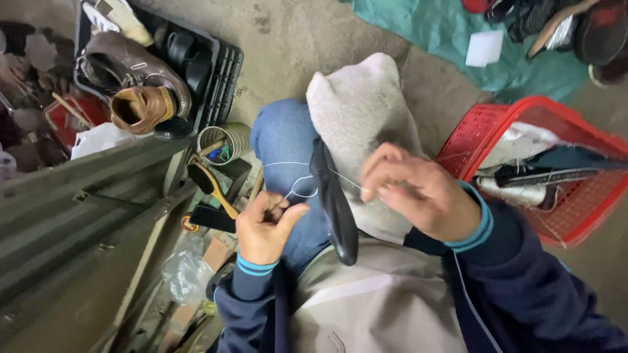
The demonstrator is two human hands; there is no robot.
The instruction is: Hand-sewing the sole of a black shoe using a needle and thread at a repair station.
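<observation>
A black shoe sole stands edge-up on my lap, resting against a grey cloth draped over my knee. A thin white thread loops out from the sole toward my left. My left hand pinches that thread, fingers closed, just left of the sole. My right hand sits on the sole's other side against the cloth, fingers curled, pinching the thread where it leaves the sole.
A red plastic basket with thread spools and tools stands at my right. At the left are a black crate holding brown shoes, a tin can, brushes and a grey metal box. A teal tarp with footwear lies ahead.
</observation>
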